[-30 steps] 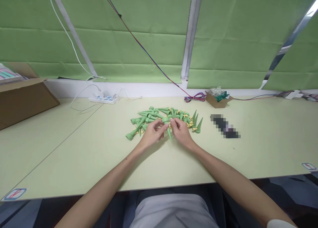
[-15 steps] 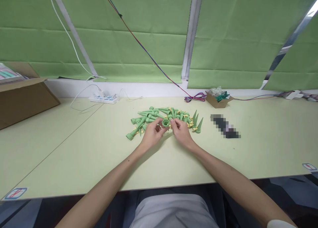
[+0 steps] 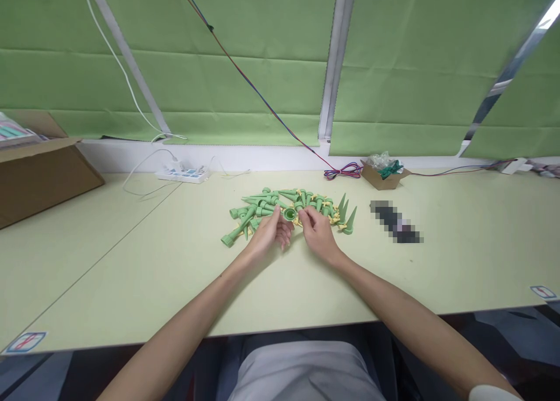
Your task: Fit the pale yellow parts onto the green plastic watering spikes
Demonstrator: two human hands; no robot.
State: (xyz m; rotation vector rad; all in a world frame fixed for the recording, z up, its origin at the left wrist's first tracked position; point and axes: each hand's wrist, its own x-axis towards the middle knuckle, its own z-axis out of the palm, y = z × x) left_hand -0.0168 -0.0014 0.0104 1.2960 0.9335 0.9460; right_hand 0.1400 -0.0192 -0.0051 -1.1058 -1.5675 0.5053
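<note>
Spike of green plastic, at the center of the clock. Shows its round open mouth to the camera. Is pinched at the three o'clock edge between thumb and bent fingers of the right hand. Has the left hand just beside it at nine o'clock, with thumb raised and fingers loosely parted from it; cannot tell about contact with the rim. Lies before a heap of green spikes with small yellow pieces, strewn from nine through twelve to three o'clock on the tabletop. Farther off: at two o'clock, a wire coil and a small cardboard box; at three, a pixelated dark patch; at ten, a white power strip; at nine, a large cardboard box.
</note>
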